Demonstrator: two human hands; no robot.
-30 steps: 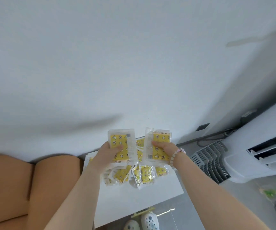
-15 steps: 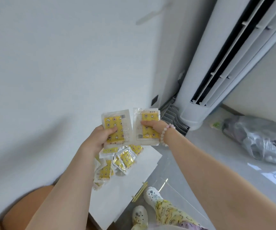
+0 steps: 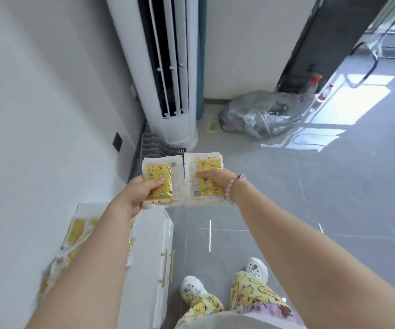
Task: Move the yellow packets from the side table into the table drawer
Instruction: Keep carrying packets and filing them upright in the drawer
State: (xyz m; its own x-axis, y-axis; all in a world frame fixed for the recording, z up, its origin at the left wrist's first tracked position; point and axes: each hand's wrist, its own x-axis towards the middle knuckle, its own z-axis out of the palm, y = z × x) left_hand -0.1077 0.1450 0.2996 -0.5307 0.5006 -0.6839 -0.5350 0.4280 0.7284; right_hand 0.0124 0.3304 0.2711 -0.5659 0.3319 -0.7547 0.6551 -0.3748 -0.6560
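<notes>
Person is holding 2 bunches of yellow packets out over the floor, 1 per hand. The left hand (image 3: 142,191) pinches the left bunch (image 3: 158,173), thumb on top. The right hand (image 3: 212,180) grips the right bunch (image 3: 209,166) the same way. The bunches' edges touch, probably so both loads go in 1 trip. The leftover packets (image 3: 79,230) lie on the white side table (image 3: 151,233). The drawer isn't in view. The print is stars, cartoon faces and a barcode; the text is too blurry to read.
</notes>
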